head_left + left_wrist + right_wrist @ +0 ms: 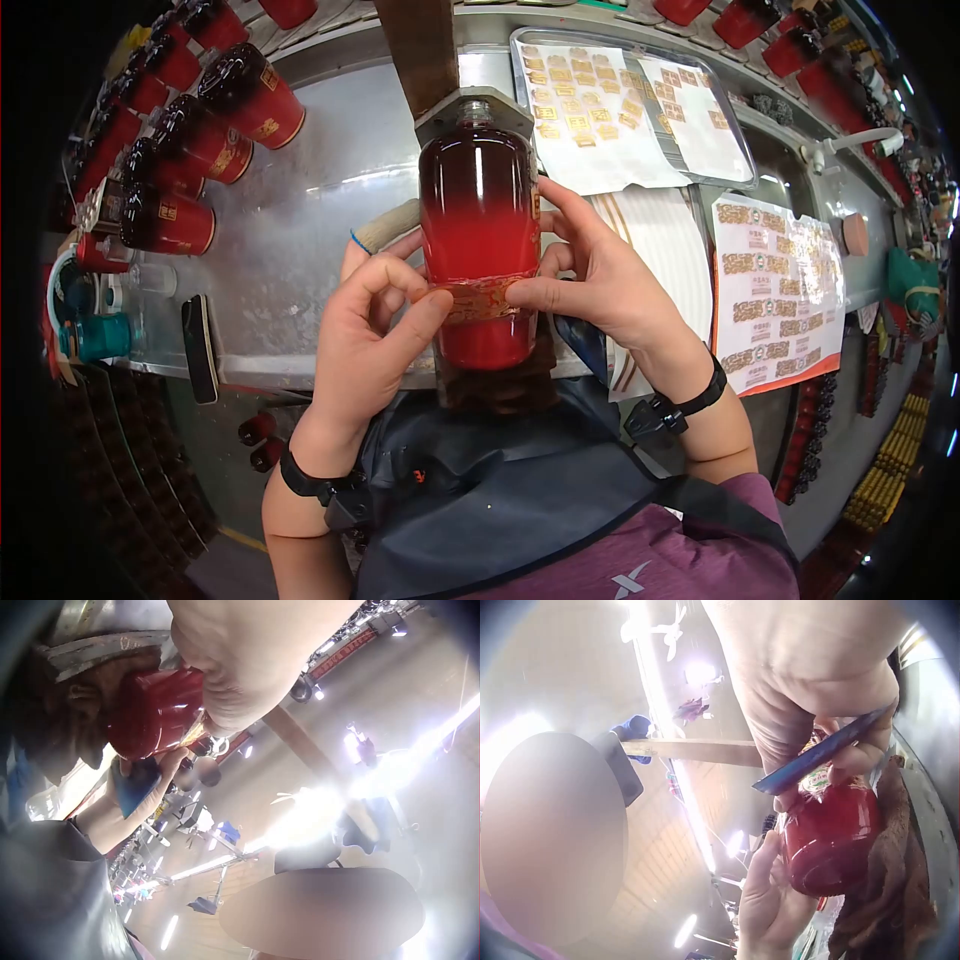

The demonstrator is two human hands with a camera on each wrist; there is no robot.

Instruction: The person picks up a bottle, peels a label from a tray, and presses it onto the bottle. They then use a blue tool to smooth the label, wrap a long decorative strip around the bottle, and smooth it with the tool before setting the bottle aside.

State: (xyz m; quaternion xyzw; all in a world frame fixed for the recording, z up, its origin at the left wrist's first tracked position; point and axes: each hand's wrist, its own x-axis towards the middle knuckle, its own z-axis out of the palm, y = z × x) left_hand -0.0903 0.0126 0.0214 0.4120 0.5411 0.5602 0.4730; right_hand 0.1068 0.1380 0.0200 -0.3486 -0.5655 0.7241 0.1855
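A glossy bottle (480, 235), dark at the shoulder and red below, lies with its neck away from me. A gold-patterned label strip (475, 300) crosses its lower part, with clear film along its upper edge. My left hand (375, 320) pinches the strip's left end, thumb on the front; one finger wears a cloth finger sleeve (388, 226). From the other side, my right hand (610, 275) holds the strip's right end under its thumb, other fingers curled around the bottle's side. A blue flat tool (817, 757) is tucked in the right hand's fingers.
Brown cloth (495, 385) lies under the bottle's base. Several similar bottles (250, 95) stand at left, near a phone (199, 348). Gold label pieces lie on a metal tray (745, 165); a printed label sheet (780, 300) and striped towel (655, 250) are at right.
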